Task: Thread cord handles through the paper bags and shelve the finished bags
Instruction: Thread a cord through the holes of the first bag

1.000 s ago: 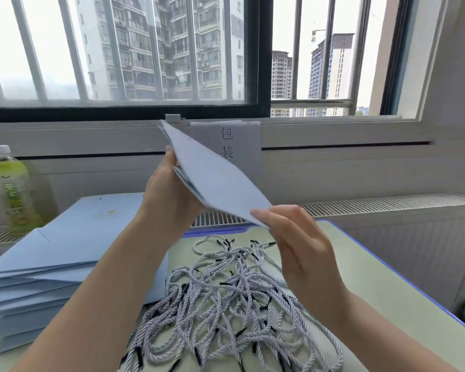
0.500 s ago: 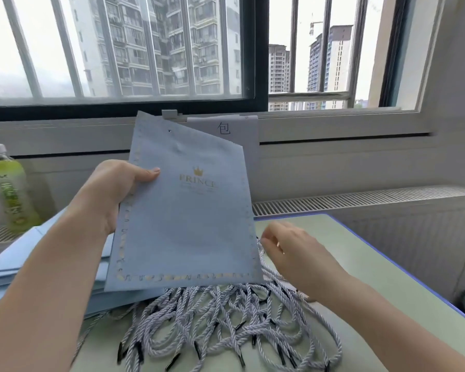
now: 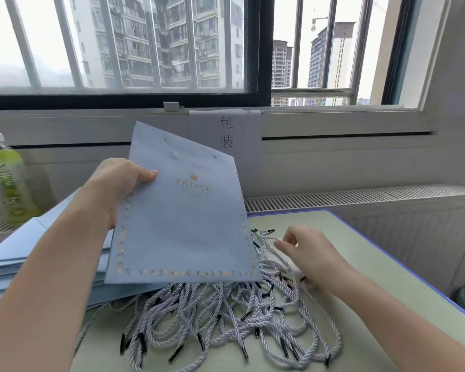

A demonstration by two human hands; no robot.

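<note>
1. Here, the left hand (image 3: 116, 189) grips a flat, folded light-blue paper bag (image 3: 183, 218) by its left edge, thumb curled over the front face and the other fingers hidden behind it.
2. The bag is held upright above the table, tilted slightly, its front toward the camera: a gold crown and the word "PRINCE" sit near the top, a gold patterned border runs along the sides and bottom, and two small holes show near the upper edge.
3. The right hand (image 3: 309, 253) reaches into the pile of cords (image 3: 226, 318) just right of the bag, its fingertips pinching one white twisted cord (image 3: 271, 238) near its black-tipped end.
4. The rest of the cords lie tangled on the pale green table (image 3: 360, 237), partly under the bag's lower edge.
5. A stack of flat blue bags (image 3: 38, 251) lies on the table's left side, behind the left forearm.
6. A green drink bottle (image 3: 7, 178) stands at far left by the wall.
7. A paper sign (image 3: 226, 132) with two Chinese characters hangs below the barred window (image 3: 145, 49).
</note>
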